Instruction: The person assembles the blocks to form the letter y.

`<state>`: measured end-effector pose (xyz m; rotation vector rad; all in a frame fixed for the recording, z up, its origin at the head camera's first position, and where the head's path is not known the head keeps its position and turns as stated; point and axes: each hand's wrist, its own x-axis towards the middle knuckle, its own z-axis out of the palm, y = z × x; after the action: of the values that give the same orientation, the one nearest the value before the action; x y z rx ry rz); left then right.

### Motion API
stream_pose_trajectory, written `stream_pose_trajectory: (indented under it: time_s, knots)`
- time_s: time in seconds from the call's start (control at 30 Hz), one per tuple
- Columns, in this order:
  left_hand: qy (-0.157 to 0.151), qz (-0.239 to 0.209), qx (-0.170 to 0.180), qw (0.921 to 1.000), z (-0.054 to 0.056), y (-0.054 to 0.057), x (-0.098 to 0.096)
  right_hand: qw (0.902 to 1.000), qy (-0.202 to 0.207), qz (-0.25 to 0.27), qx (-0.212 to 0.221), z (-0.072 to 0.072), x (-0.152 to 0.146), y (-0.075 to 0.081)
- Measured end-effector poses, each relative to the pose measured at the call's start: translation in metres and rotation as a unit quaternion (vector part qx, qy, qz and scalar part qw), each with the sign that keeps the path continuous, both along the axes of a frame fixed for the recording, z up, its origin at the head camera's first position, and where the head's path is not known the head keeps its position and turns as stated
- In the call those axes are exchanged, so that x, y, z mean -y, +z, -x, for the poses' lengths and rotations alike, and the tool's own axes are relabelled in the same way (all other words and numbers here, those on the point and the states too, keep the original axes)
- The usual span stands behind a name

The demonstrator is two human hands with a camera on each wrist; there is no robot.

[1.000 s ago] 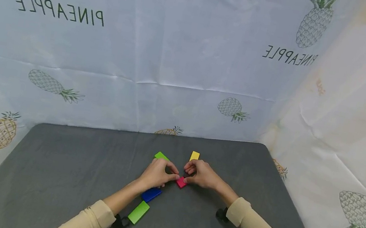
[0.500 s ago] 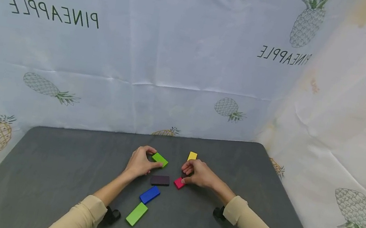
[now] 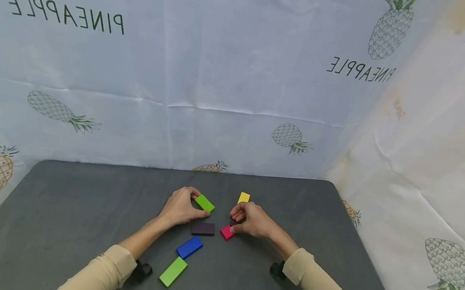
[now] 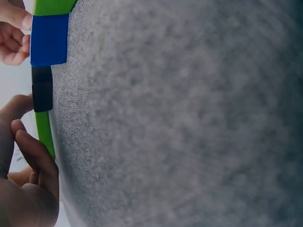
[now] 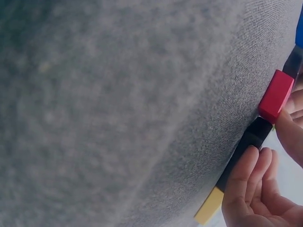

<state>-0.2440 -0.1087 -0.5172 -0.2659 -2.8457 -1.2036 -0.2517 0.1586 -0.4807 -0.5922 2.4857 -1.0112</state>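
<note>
At the far left of an arc of small rectangular blocks, my left hand (image 3: 179, 208) pinches a green block (image 3: 205, 203), thumb on its near side and index finger at its far end. My right hand (image 3: 253, 220) holds a black block (image 5: 242, 150), curled fingers on one side, while the thumb lies against the end of a red block (image 3: 225, 232). In the head view that hand mostly hides the black block. Behind its fingers a yellow block (image 3: 244, 197) shows. Between the hands lies a dark purple-black block (image 3: 203, 229), just below the left thumb.
A blue block (image 3: 190, 246) and a second green block (image 3: 172, 272) continue the line toward the near edge of the dark grey table (image 3: 76, 221). A white curtain (image 3: 235, 73) with pineapple prints hangs behind and beside the table.
My left hand has left the red block, moved left and taken hold of the far green block, which has since shifted slightly right. My right hand has stayed in place.
</note>
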Motion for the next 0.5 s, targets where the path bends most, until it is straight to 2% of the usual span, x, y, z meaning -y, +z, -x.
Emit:
stream_pose_trajectory:
  time_s: [0.17, 0.33, 0.5]
  knots:
    - [-0.022, 0.003, -0.012, 0.9997, 0.000, 0.001, -0.004, 1.0000, 0.001, 0.002, 0.002, 0.000, 0.000, 0.001]
    - [-0.061, -0.005, -0.017, 0.9980, -0.002, 0.003, -0.011, 1.0000, 0.003, 0.000, 0.001, 0.000, 0.000, 0.001]
    - [-0.079, -0.016, 0.023, 0.9965, -0.002, 0.007, -0.020, 1.0000, 0.000, -0.002, 0.003, 0.000, 0.001, 0.001]
